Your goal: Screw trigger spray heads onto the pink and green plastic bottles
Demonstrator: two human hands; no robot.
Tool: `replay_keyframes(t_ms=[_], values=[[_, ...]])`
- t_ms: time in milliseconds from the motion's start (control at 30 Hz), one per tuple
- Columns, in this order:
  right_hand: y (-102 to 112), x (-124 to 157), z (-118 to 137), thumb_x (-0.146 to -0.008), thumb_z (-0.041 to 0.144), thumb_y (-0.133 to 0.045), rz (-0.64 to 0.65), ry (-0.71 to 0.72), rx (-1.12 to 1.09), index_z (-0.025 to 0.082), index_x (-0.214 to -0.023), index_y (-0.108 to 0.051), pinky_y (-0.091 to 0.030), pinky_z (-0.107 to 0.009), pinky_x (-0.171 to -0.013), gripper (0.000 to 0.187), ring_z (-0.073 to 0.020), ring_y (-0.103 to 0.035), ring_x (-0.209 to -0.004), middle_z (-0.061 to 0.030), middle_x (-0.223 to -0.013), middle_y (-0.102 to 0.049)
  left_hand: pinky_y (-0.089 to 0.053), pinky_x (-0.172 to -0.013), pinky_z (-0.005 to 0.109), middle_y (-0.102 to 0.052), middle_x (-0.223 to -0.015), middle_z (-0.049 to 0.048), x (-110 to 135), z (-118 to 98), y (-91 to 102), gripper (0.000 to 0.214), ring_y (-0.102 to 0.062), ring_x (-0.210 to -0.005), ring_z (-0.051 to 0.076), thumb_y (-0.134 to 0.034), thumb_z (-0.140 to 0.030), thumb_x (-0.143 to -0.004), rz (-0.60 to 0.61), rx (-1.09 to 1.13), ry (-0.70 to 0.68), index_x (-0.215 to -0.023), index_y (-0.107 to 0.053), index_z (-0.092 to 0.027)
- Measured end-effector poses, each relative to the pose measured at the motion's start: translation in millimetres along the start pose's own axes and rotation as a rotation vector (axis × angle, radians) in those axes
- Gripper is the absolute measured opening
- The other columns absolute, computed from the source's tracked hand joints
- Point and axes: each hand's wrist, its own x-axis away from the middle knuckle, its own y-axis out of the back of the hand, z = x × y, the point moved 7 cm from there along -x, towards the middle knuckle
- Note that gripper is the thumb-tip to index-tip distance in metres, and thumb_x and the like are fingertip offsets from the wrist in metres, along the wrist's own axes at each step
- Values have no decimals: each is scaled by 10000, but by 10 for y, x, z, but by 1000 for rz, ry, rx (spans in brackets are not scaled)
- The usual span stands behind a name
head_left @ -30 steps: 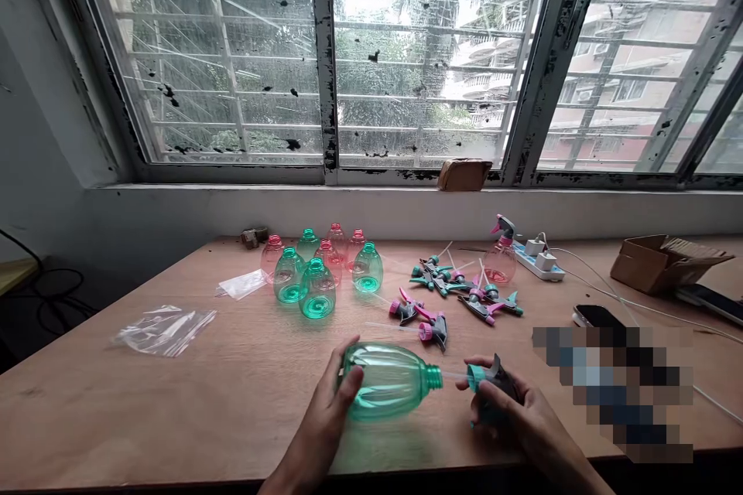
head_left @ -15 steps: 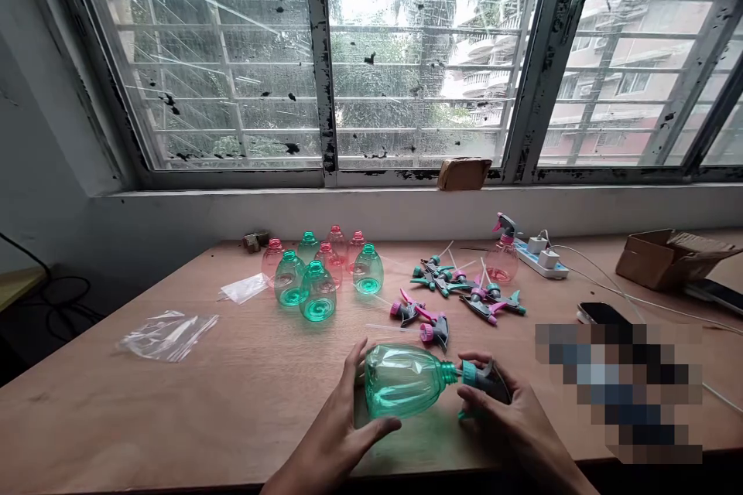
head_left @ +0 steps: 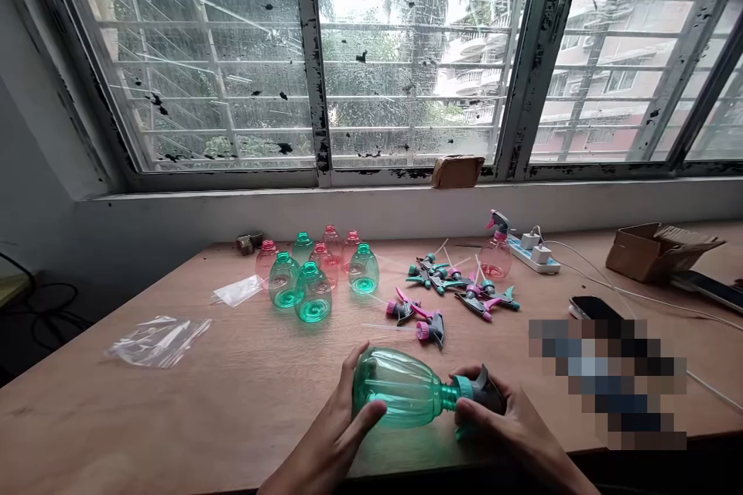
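Observation:
A clear green bottle [head_left: 398, 387] lies sideways above the front of the table, its neck pointing right. My left hand [head_left: 342, 418] is closed round its base end, with the thumb on the near side. At the neck, my right hand [head_left: 505, 418] grips a dark grey spray head [head_left: 484, 390] with a teal collar and a green trigger partly hidden by the fingers. The collar meets the neck threads; whether it is screwed on I cannot tell. Inside the bottle the thin dip tube shows faintly. Several loose spray heads [head_left: 430, 329] lie beyond my hands.
Several green and pink bottles [head_left: 314, 294] stand at the back left, beside clear plastic bags [head_left: 159, 340]. A pink bottle with its sprayer [head_left: 495, 257] stands near a power strip [head_left: 537, 257]. A phone [head_left: 595, 308] and an open cardboard box [head_left: 644, 251] are on the right.
My right hand has brought the spray head left against the bottle's neck, closing the small gap. The dip tube is now further inside. The view has shifted slightly.

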Motion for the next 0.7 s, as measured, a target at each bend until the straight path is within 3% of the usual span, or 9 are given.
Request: replay_keyframes(t_ms=[100,233,333,400,533,567,633,700], values=[[5,4,26,-603,365,-914,-18,22,3,190,-892,-749,-543,-284,-542,376,-206,-679,-587,10,-665,-729,-279,-1208,502,-409,-1560,154,-15,52,9,819,-343,-1469,349,-655,-521,-884,-6,43,39,-1537,-242,-247],[9,-11,40,-566,325,-941,-19,8,-24,209,-863,-739,-527,-260,-518,378,-193,-664,-572,24,-648,-720,-246,-1235,456,-369,-1577,123,-18,-34,-20,944,-303,-1486,339,-861,-320,-728,40,-20,-38,-1500,-319,-279],[-15,-16,49,-603,344,-928,13,18,-30,208,-854,-739,-515,-235,-516,343,-175,-663,-567,25,-645,-716,-259,-1231,452,-410,-1548,118,-16,-70,-25,946,-348,-1461,337,-875,-207,-693,28,-77,-67,-1476,-350,-286],[-31,-12,58,-625,360,-917,29,37,-7,201,-851,-743,-520,-235,-515,326,-175,-668,-567,21,-655,-713,-291,-1216,466,-423,-1545,128,-16,-21,-32,943,-389,-1439,333,-838,-212,-741,30,-98,-31,-1507,-292,-286],[-22,0,27,-641,374,-906,9,7,2,192,-910,-742,-550,-262,-513,364,-198,-689,-561,16,-641,-721,-207,-1237,520,-285,-1638,141,7,62,-61,1264,-279,-1490,379,-909,-370,-657,83,-156,-34,-1586,-58,-272],[-12,1,26,-637,369,-909,-2,6,4,188,-934,-746,-557,-265,-522,384,-199,-691,-571,7,-669,-737,-174,-1244,526,-236,-1660,135,17,67,-64,1255,-232,-1508,381,-874,-444,-693,100,-147,-37,-1593,-17,-263],[8,-5,27,-637,360,-911,-18,13,12,180,-962,-759,-558,-260,-534,402,-187,-685,-582,-5,-714,-757,-132,-1253,520,-189,-1680,113,34,51,-60,1025,-174,-1531,356,-687,-549,-855,126,-107,-30,-1598,-50,-244],[16,-20,18,-640,350,-914,-11,10,16,175,-960,-767,-550,-242,-537,393,-169,-672,-579,-1,-707,-756,-129,-1258,498,-189,-1683,97,44,11,-50,828,-166,-1538,329,-559,-535,-945,136,-86,-10,-1591,-141,-231]])
